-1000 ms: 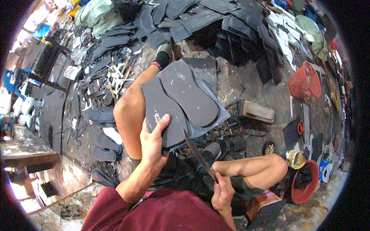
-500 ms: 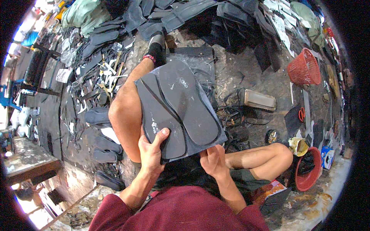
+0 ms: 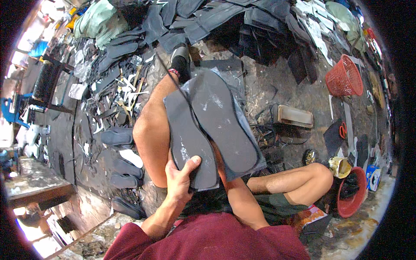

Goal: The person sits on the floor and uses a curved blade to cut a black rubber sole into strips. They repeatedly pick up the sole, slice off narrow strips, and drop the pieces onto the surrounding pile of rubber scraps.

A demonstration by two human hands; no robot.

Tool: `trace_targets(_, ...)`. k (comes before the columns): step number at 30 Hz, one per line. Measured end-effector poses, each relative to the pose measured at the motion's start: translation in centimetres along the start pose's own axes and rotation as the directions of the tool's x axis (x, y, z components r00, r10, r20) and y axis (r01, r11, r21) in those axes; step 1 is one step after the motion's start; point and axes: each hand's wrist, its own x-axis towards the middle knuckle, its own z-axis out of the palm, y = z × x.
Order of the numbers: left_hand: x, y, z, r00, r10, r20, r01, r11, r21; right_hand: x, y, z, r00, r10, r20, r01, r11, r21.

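Two dark grey shoe soles lie side by side over my lap, with pale sheet edging showing round them. My left hand [image 3: 181,175] clamps the near end of the left sole [image 3: 185,141], thumb on top and fingers underneath. The right sole [image 3: 223,121] is split from it by a gap that widens toward me. Through that gap my right hand [image 3: 220,164] reaches underneath, its fingers hidden by the soles. A thin dark strip [image 3: 167,71] sticks up from the far end of the gap.
Dark soles and sheets [image 3: 208,19] are heaped at the far side. White offcuts [image 3: 128,89] and finished-looking soles [image 3: 117,137] lie at left. To the right are a red basket [image 3: 344,78], an oblong block [image 3: 295,116], red-handled scissors [image 3: 342,130] and a red basin [image 3: 352,212].
My right hand has gone from the near right edge to beneath the soles. The two soles have come apart at the near end, and the strip now rises at the far end.
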Motion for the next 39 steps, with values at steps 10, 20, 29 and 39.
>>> trace_targets(10,-0.7,-2.1,-2.5,0.946,0.206,0.250,-0.203,0.979,-0.037,-9.2,-9.2,3.2,0.908,-0.286,0.306,0.409,0.759,-0.506)
trace_targets(20,1.0,7.2,-5.8,0.874,-0.220,0.434,0.294,0.949,-0.110,-14.7,-6.1,-1.8,0.802,-0.481,0.354,0.496,0.205,-0.844)
trace_targets(29,1.8,6.2,-6.8,0.849,-0.272,0.453,0.362,0.924,-0.125,-15.9,-3.7,-3.0,0.795,-0.465,0.390,0.452,0.026,-0.891)
trace_targets(39,2.2,6.0,-6.5,0.818,-0.360,0.449,0.293,0.932,0.213,-7.2,-14.8,5.1,0.766,-0.005,0.643,0.643,-0.005,-0.766)
